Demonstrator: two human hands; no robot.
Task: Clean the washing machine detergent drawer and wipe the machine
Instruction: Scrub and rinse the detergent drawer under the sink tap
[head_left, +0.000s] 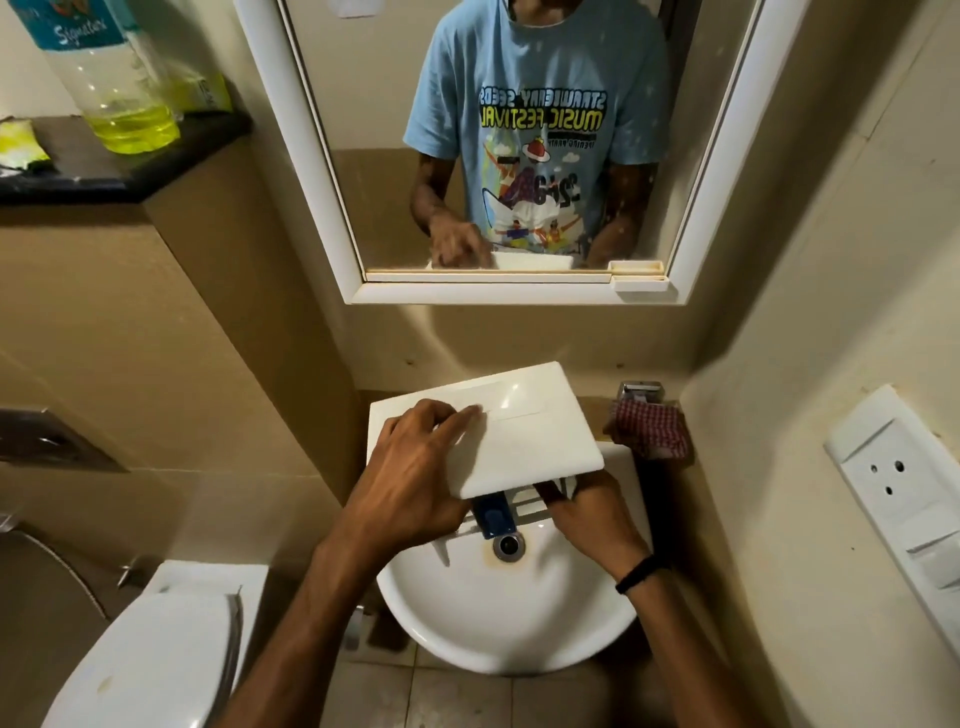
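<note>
Drawer (535, 436) over sink (509, 613); L hand (410, 467) atop

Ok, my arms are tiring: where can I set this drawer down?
The sink basin, nearer you than the drain, is bare; so is the closed toilet lid to its left. The ledge right of the sink is crowded by the checked cloth, the black shelf by bottles.

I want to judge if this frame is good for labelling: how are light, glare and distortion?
Head view: dim, warm light; a small glare spot on the white face of the detergent drawer; pale specks across the mirror; the wide lens bows the walls and the socket panel at the right edge; the sink and drawer look sharp, no clear motion blur.
</note>
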